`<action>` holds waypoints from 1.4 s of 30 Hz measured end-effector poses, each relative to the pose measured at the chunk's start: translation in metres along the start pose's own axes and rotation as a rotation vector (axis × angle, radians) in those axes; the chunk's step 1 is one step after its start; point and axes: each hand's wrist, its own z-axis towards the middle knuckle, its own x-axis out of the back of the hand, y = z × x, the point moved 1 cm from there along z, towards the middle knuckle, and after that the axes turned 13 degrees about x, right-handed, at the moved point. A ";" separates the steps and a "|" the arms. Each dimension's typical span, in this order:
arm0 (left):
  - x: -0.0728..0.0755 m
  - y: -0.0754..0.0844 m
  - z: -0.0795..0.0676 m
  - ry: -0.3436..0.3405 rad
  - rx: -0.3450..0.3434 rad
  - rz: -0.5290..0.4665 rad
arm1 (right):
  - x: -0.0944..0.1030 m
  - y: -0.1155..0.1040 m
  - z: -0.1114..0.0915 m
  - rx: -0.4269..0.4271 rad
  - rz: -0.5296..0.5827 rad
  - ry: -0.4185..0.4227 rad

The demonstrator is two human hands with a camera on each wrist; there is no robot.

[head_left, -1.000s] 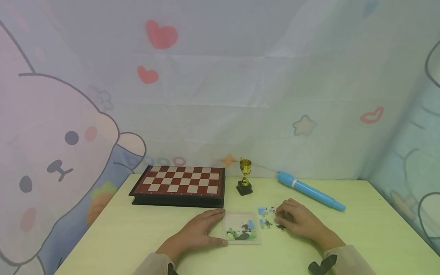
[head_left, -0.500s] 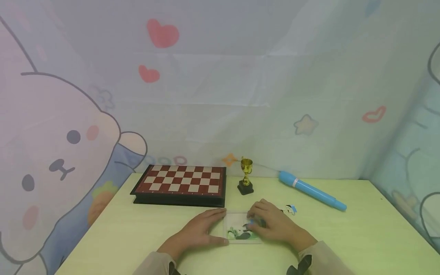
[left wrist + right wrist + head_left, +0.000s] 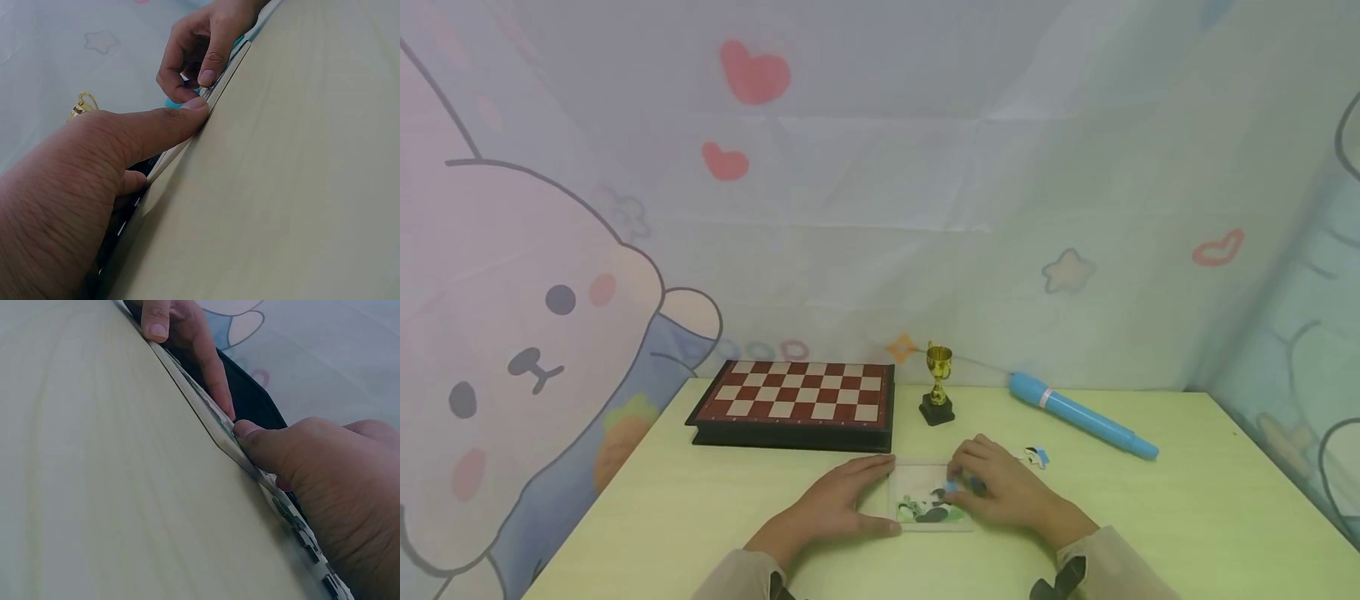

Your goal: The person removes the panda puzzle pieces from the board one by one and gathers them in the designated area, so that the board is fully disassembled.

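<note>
Your left grip is spread and not clenched, its thumb resting at the near left corner of the puzzle frame and its fingertips at the far left corner. The frame lies flat on the surface, nearer you than the chessboard, with fitted pieces along its near part. Your right grip is over the frame's right side, fingers bent; I cannot tell whether it pinches a piece. Loose pieces lie just beside the frame, by your right wrist. The gold trophy stands upright right of the chessboard; farther right lies a blue pen-shaped object.
</note>
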 end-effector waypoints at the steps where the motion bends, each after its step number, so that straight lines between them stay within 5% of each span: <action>1: -0.001 0.000 0.000 0.002 0.001 0.005 | 0.000 0.000 0.000 -0.002 -0.003 -0.002; 21: 0.000 0.002 -0.002 0.006 0.011 0.002 | 0.000 -0.003 -0.001 -0.116 -0.051 -0.018; 42: 0.000 0.002 -0.001 0.006 -0.003 -0.002 | 0.000 -0.004 -0.004 0.026 0.163 0.113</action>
